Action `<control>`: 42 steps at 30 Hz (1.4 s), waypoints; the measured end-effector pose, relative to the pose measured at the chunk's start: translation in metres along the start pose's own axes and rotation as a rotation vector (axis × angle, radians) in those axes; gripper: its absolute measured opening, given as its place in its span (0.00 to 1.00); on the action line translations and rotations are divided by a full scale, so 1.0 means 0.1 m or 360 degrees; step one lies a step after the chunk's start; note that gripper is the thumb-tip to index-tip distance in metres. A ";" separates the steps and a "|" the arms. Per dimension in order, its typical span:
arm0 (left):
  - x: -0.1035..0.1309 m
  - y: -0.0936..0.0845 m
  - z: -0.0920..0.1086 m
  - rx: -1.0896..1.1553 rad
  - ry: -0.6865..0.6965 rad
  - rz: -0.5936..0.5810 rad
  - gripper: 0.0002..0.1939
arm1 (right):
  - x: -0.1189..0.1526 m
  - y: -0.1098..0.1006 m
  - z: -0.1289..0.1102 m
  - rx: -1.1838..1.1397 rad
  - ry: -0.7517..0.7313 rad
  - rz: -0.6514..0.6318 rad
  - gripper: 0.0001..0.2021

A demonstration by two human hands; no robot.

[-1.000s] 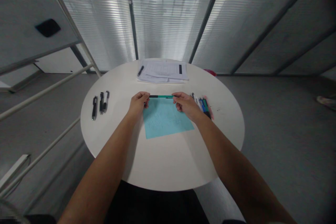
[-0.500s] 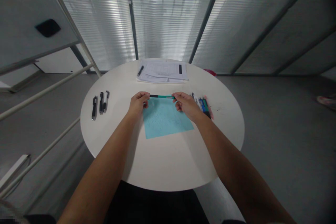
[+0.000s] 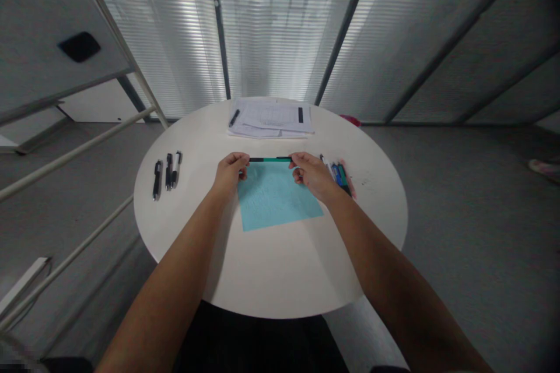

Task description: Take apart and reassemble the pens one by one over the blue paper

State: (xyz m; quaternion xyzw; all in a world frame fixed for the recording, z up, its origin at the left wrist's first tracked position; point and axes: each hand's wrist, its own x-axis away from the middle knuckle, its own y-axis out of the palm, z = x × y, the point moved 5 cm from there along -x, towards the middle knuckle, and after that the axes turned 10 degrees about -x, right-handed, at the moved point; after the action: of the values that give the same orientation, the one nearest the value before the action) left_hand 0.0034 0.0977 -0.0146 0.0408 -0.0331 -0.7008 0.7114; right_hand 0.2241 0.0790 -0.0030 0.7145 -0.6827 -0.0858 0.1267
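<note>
A green pen [image 3: 271, 159] with black ends is stretched level between my two hands, above the far edge of a light blue sheet of paper [image 3: 277, 201]. My left hand [image 3: 231, 170] is closed, pinching the pen's left black end between thumb and fingers. At the other end, my right hand [image 3: 307, 170] pinches the pen as well, its remaining fingers curled. The pen's dark clip now shows along its upper right side. Both fingertips cover the very ends of the pen. The blue sheet lies flat on the round white table [image 3: 280, 274].
Several pens [image 3: 341, 176] lie in a pinkish pouch or tray just right of my right hand. On the left are a black pen [image 3: 157, 180] and two more pens [image 3: 172, 171]. Stacked papers [image 3: 271, 118] with a dark pen [image 3: 234, 118] lie at the back.
The green pen has turned about its long axis: its printed side has gone from view and the clip shows. My hands have stayed nearly in place.
</note>
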 end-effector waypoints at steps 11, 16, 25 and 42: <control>0.00 -0.01 0.00 0.0008 0.0018 -0.0015 0.11 | -0.01 -0.01 0.01 0.0018 -0.0004 -0.0010 0.14; 0.00 -0.01 -0.01 -0.0001 -0.0018 0.0006 0.12 | -0.02 -0.03 0.03 0.0018 -0.0004 -0.0015 0.14; 0.01 0.00 0.00 0.0044 -0.0045 -0.0009 0.11 | -0.02 -0.02 0.02 0.0022 0.0024 0.0010 0.13; 0.00 -0.01 -0.02 0.0056 -0.0003 -0.0021 0.10 | 0.00 0.02 0.02 0.0025 0.0020 -0.0067 0.14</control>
State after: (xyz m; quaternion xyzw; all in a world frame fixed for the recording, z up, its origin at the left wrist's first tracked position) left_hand 0.0024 0.0981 -0.0171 0.0530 -0.0458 -0.7049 0.7059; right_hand 0.2219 0.0784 -0.0043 0.7302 -0.6673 -0.0786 0.1237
